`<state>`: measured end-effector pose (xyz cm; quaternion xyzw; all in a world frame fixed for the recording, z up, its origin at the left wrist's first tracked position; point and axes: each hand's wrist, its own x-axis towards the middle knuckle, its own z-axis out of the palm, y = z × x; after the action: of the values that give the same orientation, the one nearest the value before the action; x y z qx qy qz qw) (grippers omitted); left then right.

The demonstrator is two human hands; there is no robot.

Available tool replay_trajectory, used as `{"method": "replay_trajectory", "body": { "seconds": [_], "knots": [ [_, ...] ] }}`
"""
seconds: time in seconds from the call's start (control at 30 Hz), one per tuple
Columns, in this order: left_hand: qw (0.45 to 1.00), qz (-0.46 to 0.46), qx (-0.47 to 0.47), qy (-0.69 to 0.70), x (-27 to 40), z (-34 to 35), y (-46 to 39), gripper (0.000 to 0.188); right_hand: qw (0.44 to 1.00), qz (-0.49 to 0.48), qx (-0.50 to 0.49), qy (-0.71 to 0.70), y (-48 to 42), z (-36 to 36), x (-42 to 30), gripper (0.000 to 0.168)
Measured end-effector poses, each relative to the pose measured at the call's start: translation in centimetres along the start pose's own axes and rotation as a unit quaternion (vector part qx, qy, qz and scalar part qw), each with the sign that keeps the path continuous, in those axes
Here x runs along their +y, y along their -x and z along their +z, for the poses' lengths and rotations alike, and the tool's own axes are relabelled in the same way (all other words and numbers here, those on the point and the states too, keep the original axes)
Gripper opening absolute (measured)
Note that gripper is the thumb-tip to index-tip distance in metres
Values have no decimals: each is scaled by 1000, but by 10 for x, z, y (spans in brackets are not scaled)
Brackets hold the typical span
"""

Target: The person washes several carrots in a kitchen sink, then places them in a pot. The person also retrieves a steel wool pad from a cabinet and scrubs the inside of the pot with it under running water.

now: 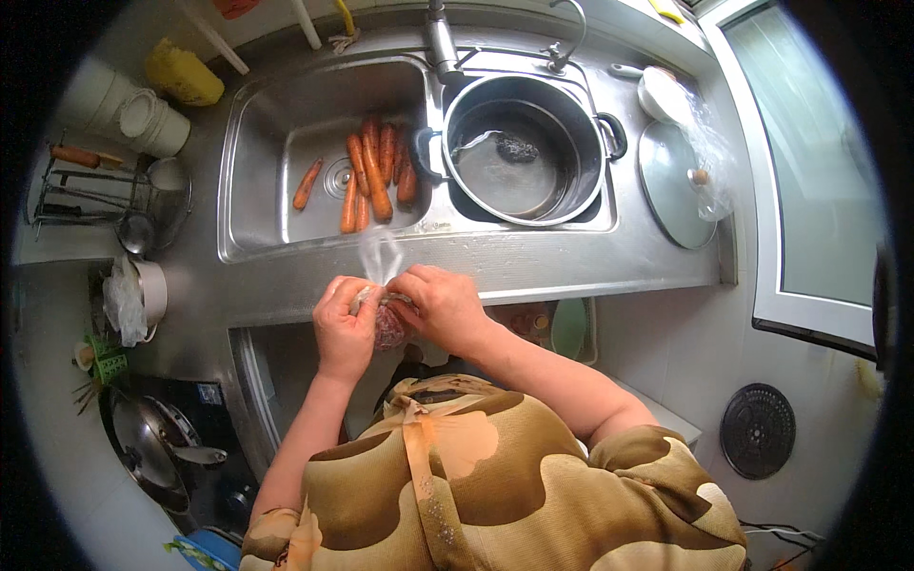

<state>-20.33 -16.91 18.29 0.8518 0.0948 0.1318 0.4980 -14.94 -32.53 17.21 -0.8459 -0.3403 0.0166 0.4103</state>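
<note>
My left hand [345,325] and my right hand [444,303] pinch the gathered neck of a clear plastic bag [390,330] at the counter's front edge. Something reddish, perhaps meat, fills the bag's lower part below my fingers, while its loose top [380,251] sticks up towards the sink. Beyond my hands, several carrots [375,175] lie in the steel sink basin [257,168] around the drain, one apart at the left. A large pot [525,214] with two black handles stands over the right basin with some water and a dark patch inside.
At the right lie a glass lid [671,185], a white bowl [660,96] and a crumpled plastic bag [710,164]. The faucet [443,46] rises behind the basins. On the left are white tubs [161,128], a utensil rack [78,193], a pale pot [151,292] and a lidded wok [146,446].
</note>
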Motion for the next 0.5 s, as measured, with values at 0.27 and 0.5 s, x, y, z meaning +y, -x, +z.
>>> {"method": "replay_trajectory", "body": {
  "seconds": [0.27, 0.5],
  "knots": [
    [978, -135, 35, 153, -15, 1, -1, 9, 999, -4, 22, 39, -10, -1, -4, 13],
    [895, -262, 4, 362, -23, 0, -4, 12, 997, 48, 33, -49, -11, 12, 6, 14]
  ]
}}
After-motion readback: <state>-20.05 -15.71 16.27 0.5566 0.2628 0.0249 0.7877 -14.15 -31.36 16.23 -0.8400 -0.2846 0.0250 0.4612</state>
